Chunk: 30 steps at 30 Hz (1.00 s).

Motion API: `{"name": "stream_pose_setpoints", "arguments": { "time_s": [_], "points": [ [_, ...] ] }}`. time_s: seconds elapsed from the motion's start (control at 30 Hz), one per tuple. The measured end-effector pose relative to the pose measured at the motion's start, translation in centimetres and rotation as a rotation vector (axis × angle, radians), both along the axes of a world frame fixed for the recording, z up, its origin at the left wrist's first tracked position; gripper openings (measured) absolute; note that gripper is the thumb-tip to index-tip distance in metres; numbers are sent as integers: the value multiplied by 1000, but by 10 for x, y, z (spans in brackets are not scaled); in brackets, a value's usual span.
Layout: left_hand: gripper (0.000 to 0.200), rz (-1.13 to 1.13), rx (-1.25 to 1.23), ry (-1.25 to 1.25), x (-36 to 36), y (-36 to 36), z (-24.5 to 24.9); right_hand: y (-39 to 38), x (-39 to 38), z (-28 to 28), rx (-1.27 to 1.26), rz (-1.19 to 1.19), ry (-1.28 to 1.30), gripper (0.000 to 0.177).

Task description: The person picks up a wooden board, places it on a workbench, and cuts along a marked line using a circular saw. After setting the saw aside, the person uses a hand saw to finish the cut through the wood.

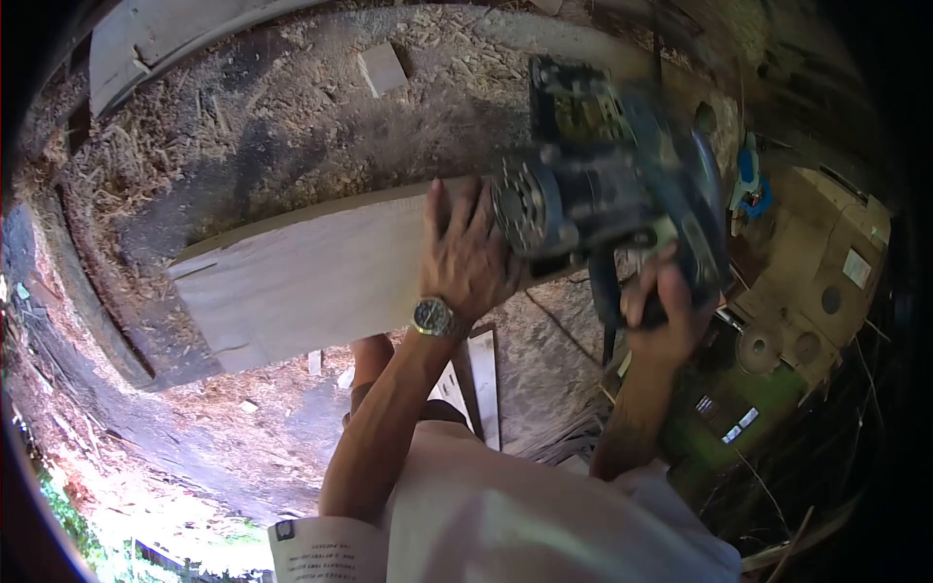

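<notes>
A wide pale wooden board (311,277) lies slanted across the view in front of me. My left hand (468,253), with a metal wristwatch at its wrist, rests flat on the board's right part, fingers stretched toward the far edge. Right beside those fingers is a dark circular saw (593,194), blurred in places, its round motor end facing the left hand. My right hand (666,301) is wrapped around the saw's rear handle. The saw overlaps the board's right end, and its blade is hidden from this angle.
Wood shavings cover the ground, with a small wood block (382,70) beyond the board. At the right lie an opened cardboard box (826,243), a round disc (758,348) and a blue-handled tool (750,189). Narrow wood strips (484,389) stand near my legs.
</notes>
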<state>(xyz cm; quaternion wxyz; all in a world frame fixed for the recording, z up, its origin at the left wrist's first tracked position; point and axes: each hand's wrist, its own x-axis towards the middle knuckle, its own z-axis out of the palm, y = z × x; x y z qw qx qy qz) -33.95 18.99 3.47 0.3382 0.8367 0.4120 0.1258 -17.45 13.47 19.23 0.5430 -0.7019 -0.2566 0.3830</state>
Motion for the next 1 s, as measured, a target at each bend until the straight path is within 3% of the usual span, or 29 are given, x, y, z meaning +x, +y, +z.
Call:
{"name": "stream_pose_setpoints", "arguments": {
  "time_s": [0.13, 0.3, 0.47, 0.57, 0.6, 0.7, 0.8, 0.87, 0.9, 0.93, 0.97, 1.0],
  "points": [
    [78, 31, -25, -21, 3, 7, 12, 0, -17, 18, 15, -110, -237, 35],
    [86, 8, 8, 42, 2, 5, 21, -147, -11, 81, -221, -247, -158, 38],
    [76, 25, 37, 141, 14, 0, 25, -270, -4, 140, -408, -361, -188, 32],
    [82, 69, 52, 118, 58, -10, 26, -336, 3, 146, -458, -486, -217, 30],
    [92, -90, 170, 41, 78, -15, 38, -353, 5, 147, -449, -534, -213, 30],
    [93, -338, 285, 134, 135, -45, 42, -413, 17, 141, -450, -631, -208, 21],
    [110, -427, 408, 303, 163, -41, 28, -436, 26, 143, -418, -776, -202, 20],
    [110, -340, 225, 464, 177, 11, 0, -447, 36, 150, -389, -809, -196, 19],
    [104, -53, 321, 377, 166, 32, -13, -455, 39, 149, -381, -820, -191, 18],
    [96, 133, 401, 228, 160, 47, 11, -463, 42, 146, -378, -820, -175, 18],
    [96, 194, 493, 214, 148, 63, 18, -474, 46, 144, -379, -818, -159, 18],
    [101, 117, 414, 239, 131, 64, 29, -484, 52, 141, -378, -812, -147, 17]
  ]
}}
